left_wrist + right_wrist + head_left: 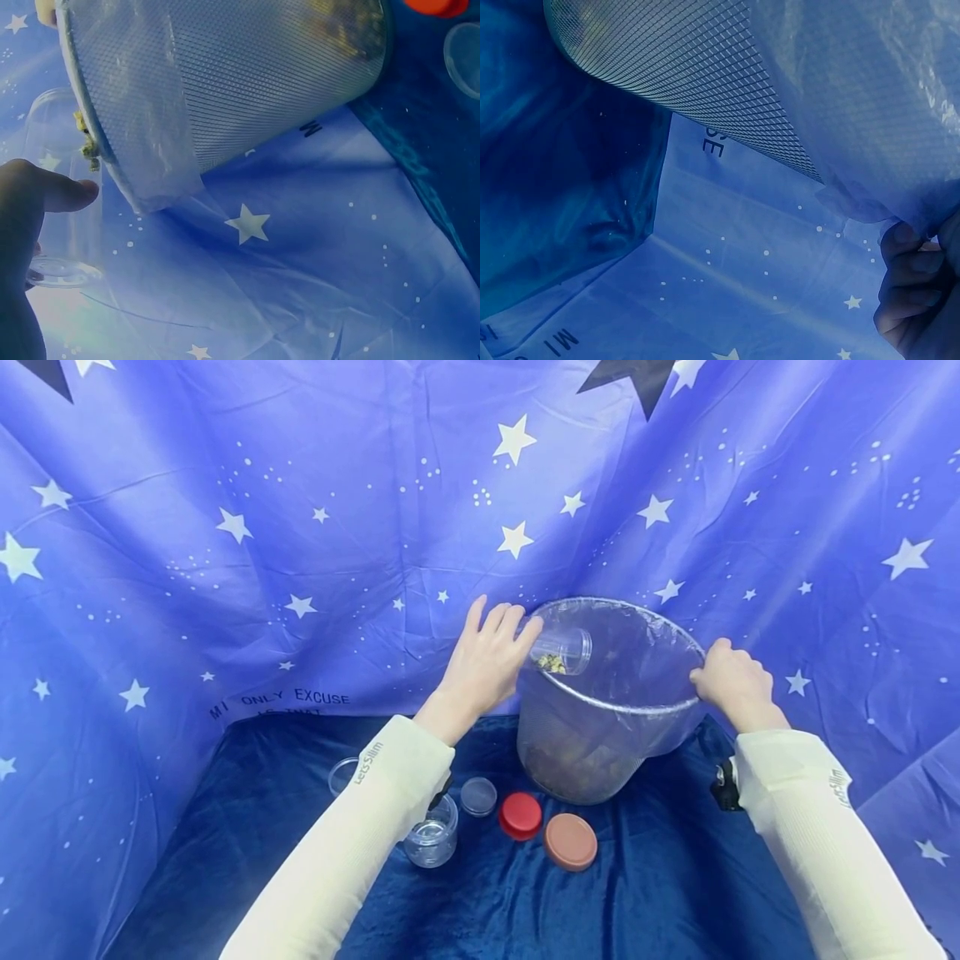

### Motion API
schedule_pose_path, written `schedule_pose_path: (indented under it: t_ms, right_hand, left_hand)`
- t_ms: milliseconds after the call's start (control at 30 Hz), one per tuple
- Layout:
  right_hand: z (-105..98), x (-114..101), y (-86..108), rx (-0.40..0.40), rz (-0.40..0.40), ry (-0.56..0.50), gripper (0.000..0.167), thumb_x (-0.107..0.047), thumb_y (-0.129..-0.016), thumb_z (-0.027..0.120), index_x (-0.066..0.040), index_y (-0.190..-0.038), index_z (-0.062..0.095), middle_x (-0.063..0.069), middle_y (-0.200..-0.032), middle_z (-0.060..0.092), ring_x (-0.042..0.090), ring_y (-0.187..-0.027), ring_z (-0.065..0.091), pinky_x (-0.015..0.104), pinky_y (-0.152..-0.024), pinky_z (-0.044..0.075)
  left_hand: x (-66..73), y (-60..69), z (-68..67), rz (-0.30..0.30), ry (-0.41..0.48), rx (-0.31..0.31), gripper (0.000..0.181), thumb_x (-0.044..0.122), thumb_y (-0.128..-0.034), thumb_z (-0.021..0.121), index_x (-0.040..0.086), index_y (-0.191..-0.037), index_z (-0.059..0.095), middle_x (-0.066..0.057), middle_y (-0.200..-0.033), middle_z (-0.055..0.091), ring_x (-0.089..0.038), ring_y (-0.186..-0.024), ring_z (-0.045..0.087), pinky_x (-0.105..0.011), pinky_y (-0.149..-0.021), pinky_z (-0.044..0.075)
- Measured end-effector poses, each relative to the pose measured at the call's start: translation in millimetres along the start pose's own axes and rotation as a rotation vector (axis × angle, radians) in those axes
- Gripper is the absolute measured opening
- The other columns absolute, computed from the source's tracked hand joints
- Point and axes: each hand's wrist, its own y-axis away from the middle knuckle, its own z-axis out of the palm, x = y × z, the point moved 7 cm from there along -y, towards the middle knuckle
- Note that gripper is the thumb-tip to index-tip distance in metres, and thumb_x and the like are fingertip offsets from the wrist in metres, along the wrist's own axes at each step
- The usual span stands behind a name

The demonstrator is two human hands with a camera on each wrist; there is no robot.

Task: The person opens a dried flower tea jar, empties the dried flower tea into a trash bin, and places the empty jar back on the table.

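My left hand (487, 656) grips a clear plastic jar (576, 652), tipped on its side over the left rim of a mesh wastebasket (577, 752). Small yellow-green pieces (552, 663) lie along the jar's lower wall; in the left wrist view the thumb presses on the jar (64, 225). The basket has a clear plastic liner (862, 97) folded over its rim, and brownish-yellow matter (349, 26) shows through the mesh near its bottom. On the right side, my right hand (737, 683) holds the rim and liner with curled fingers. The basket leans slightly.
In front of the basket lie a red lid (521, 815), an orange-brown lid (571, 842) and a clear lid (478, 797). A clear jar (432, 843) stands partly behind the left sleeve, near another clear round rim (341, 774). A starry blue curtain (360, 527) hangs behind.
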Motion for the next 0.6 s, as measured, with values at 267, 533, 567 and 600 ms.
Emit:
schedule_pose_path:
  t_ms: [267, 533, 567, 600]
  right_hand:
    - [-0.5, -0.1, 0.8, -0.002, 0.006, -0.001, 0.058, -0.026, -0.095, 0.045, 0.022, -0.125, 0.033, 0.051, -0.116, 0.046, 0.067, -0.104, 0.048, 0.067, -0.078, 0.043]
    - [-0.2, -0.5, -0.4, 0.009, -0.002, 0.001, 0.056, -0.026, -0.094, 0.047, 0.020, -0.123, 0.035, 0.050, -0.114, 0.048, 0.066, -0.101, 0.050, 0.065, -0.074, 0.044]
    - [-0.7, -0.6, -0.3, 0.011, -0.003, 0.000, 0.055, -0.026, -0.094, 0.047, 0.020, -0.123, 0.036, 0.050, -0.114, 0.048, 0.066, -0.101, 0.050, 0.065, -0.073, 0.044]
    - [-1.1, -0.6, -0.2, 0.013, -0.003, 0.000, 0.055, -0.026, -0.094, 0.047, 0.019, -0.123, 0.036, 0.050, -0.113, 0.048, 0.066, -0.100, 0.050, 0.065, -0.073, 0.044]
  left_hand:
    - [3.9, -3.8, -0.5, 0.046, -0.034, -0.004, 0.051, 0.014, -0.0764, 0.072, 0.015, -0.125, 0.057, -0.010, -0.125, 0.059, -0.029, -0.121, 0.053, -0.053, -0.112, 0.033]
    - [10.5, -7.4, -0.3, 0.087, -0.053, 0.045, 0.045, 0.000, -0.0810, 0.062, 0.017, -0.122, 0.056, -0.006, -0.125, 0.059, -0.026, -0.125, 0.053, -0.051, -0.111, 0.034]
    - [11.1, -7.8, -0.5, 0.090, -0.057, 0.058, 0.042, -0.001, -0.0831, 0.060, 0.017, -0.121, 0.056, -0.006, -0.124, 0.059, -0.026, -0.126, 0.053, -0.051, -0.111, 0.034]
    - [11.7, -8.0, -0.7, 0.093, -0.060, 0.068, 0.041, -0.002, -0.0848, 0.057, 0.017, -0.121, 0.057, -0.005, -0.124, 0.059, -0.025, -0.126, 0.053, -0.051, -0.110, 0.034]
